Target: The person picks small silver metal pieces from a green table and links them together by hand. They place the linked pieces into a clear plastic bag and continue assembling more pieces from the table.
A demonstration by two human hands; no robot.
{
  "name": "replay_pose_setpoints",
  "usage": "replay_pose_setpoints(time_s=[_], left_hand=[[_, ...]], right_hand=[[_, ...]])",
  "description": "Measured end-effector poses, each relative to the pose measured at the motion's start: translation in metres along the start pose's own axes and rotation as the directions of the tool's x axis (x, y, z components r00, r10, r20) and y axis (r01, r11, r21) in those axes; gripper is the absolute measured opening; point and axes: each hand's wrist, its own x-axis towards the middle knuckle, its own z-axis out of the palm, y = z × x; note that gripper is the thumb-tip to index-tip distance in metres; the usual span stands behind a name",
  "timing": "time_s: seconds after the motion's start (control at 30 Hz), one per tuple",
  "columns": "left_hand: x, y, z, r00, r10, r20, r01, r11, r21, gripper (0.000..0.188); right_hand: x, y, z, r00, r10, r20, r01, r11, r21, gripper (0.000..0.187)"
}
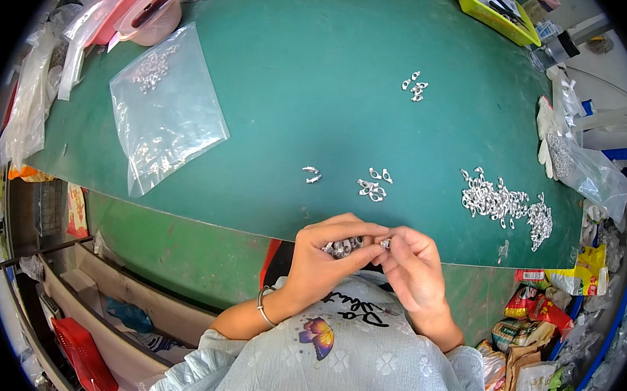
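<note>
At the table's near edge, my left hand (315, 272) curls around a bunch of small silver metal clasps (342, 247). The thumb and fingertips of my right hand (419, 272) pinch one silver clasp (385, 243), close against the left fingertips. Just beyond my hands lies a small group of clasps (373, 190), with a few more clasps (312, 174) to its left. A large heap of silver clasps (495, 198) spreads over the right side, and another little cluster (416, 87) sits farther back.
A clear plastic bag (173, 120) with small metal pieces lies on the green table (294, 63) at left. Pink baskets (158, 25) stand behind it, and a yellow-green tray (497, 16) is at the far right. Below the table are a drawer (117, 302) and colourful packages (538, 306).
</note>
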Motion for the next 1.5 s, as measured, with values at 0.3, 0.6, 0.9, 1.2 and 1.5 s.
replay_pose_setpoints(time_s=[0.3, 0.6, 0.9, 1.2, 1.5], left_hand=[[-0.002, 0.004, 0.001, 0.994, 0.110, 0.000, -0.110, 0.990, 0.085, 0.019], [-0.003, 0.004, 0.002, 0.990, 0.139, -0.022, -0.137, 0.986, 0.090, 0.019], [-0.003, 0.001, 0.001, 0.995, 0.097, 0.015, -0.097, 0.995, 0.007, 0.017], [-0.003, 0.003, 0.002, 0.997, 0.070, 0.017, -0.070, 0.997, -0.026, 0.015], [-0.004, -0.003, -0.007, 0.975, -0.107, -0.197, 0.096, 0.993, -0.061, 0.009]], right_hand=[[-0.003, 0.002, 0.006, 1.000, -0.014, -0.011, 0.013, 0.999, -0.035, 0.018], [-0.002, 0.001, 0.009, 0.999, -0.008, 0.036, 0.010, 0.999, -0.045, 0.019], [-0.004, 0.000, 0.011, 0.997, -0.070, 0.025, 0.072, 0.987, -0.141, 0.016], [-0.005, -0.001, 0.013, 0.991, -0.134, 0.020, 0.135, 0.962, -0.237, 0.013], [0.002, -0.065, -0.051, 0.657, -0.731, 0.184, 0.045, -0.206, -0.978, 0.007]])
